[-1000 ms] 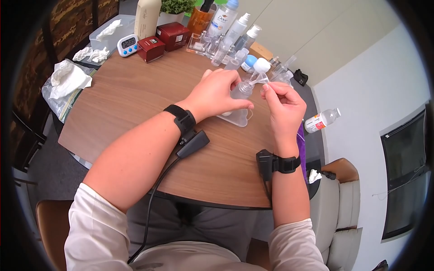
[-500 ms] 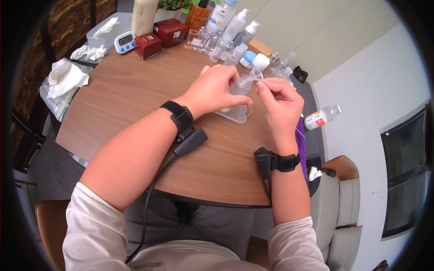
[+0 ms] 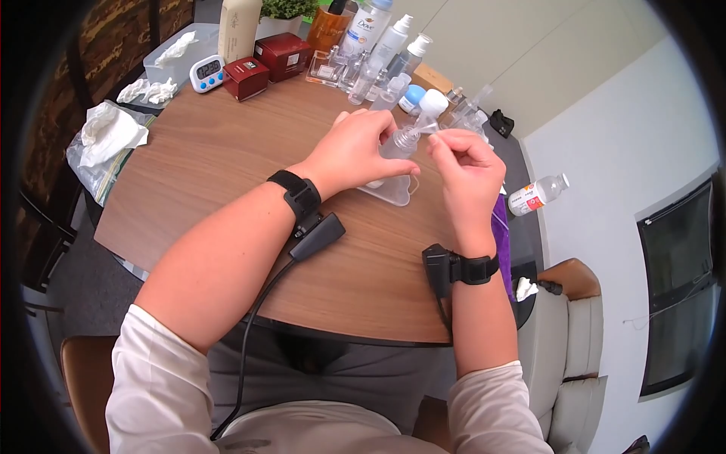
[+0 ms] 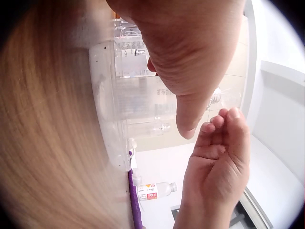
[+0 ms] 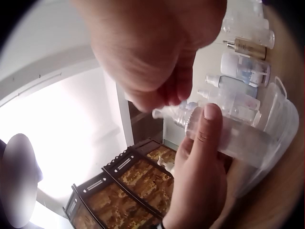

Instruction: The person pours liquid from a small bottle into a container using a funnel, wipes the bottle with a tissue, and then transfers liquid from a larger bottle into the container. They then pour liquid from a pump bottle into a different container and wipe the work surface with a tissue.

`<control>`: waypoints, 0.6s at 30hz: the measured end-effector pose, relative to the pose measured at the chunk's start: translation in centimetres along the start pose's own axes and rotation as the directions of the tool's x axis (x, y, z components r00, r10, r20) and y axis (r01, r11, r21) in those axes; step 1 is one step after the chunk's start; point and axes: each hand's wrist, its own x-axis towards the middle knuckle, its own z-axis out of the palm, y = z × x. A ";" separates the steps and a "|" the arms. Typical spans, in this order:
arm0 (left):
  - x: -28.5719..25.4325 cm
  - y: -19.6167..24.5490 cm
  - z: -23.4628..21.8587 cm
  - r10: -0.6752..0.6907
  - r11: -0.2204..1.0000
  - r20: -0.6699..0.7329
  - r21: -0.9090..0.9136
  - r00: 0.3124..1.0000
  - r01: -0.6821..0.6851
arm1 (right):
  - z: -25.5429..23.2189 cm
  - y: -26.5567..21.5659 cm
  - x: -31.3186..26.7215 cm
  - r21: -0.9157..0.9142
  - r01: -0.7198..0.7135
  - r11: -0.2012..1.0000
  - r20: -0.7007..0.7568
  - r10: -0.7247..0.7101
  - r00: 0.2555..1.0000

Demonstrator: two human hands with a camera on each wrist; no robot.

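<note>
My left hand (image 3: 361, 145) grips a clear plastic bottle (image 5: 245, 143) around its upper part, thumb along the near side. The bottle's threaded mouth is uncapped, and its base stands by a shallow clear tray (image 3: 395, 194) on the table. At the bottle's mouth, my right hand (image 3: 470, 168) pinches a small clear funnel (image 3: 427, 125) between thumb and fingertips. In the right wrist view the funnel is partly hidden behind the right fingers, right at the bottle neck. Left fingers on the far side of the bottle are out of sight in the head view.
Behind the hands stand several bottles, including a Dove bottle (image 3: 366, 27), and a white-capped jar (image 3: 434, 101). Dark red boxes (image 3: 246, 79) and a timer (image 3: 207, 73) sit at back left. A labelled bottle (image 3: 538, 194) stands to the right, beyond a purple cloth (image 3: 501, 234).
The funnel has tilted at the bottle's mouth, its wide opening turning out of view compared with half a second ago. My right hand has shifted slightly left; my left hand keeps its hold.
</note>
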 end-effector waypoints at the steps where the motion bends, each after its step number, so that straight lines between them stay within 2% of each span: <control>1: 0.0 -0.1 0.0 0.000 1.000 0.000 0.001 1.000 0.000 | -0.1 -0.3 -0.1 0.015 0.018 1.000 0.068 -0.019 0.998; 2: 0.1 0.0 0.0 0.000 1.000 -0.001 0.002 1.000 0.000 | -0.1 -0.5 -0.1 0.031 0.034 0.999 0.137 -0.038 0.990; 3: 0.0 0.0 -0.1 -0.007 1.000 0.017 0.001 1.000 0.007 | 0.0 -0.3 0.0 0.033 0.034 0.999 0.138 -0.038 0.990; 5: -0.1 0.1 -0.2 -0.015 1.000 0.034 0.003 0.999 0.015 | 0.2 0.1 0.3 0.068 -0.037 0.997 0.008 0.036 0.999; 9: 0.0 0.0 -0.2 -0.010 1.000 0.019 -0.017 1.000 0.010 | 1.0 -0.4 0.4 0.075 0.022 0.997 0.099 -0.029 0.995; 12: 0.0 0.0 0.0 -0.012 1.000 0.025 -0.015 1.000 0.013 | 0.7 -0.6 0.7 0.060 -0.046 0.997 0.059 0.043 0.997; 14: 0.0 0.0 -0.3 -0.020 1.000 0.020 -0.006 1.000 0.020 | -0.9 -0.9 0.7 -0.004 0.031 0.999 0.126 -0.031 0.992; 15: 0.0 0.1 -0.3 -0.036 0.999 0.038 -0.014 0.999 0.036 | -1.1 -0.9 0.6 0.072 0.063 0.995 0.147 -0.073 0.986; 18: 0.0 0.2 -0.2 -0.034 0.999 0.040 -0.016 0.999 0.035 | -0.2 -0.7 0.6 -0.004 0.073 0.997 0.115 -0.072 0.991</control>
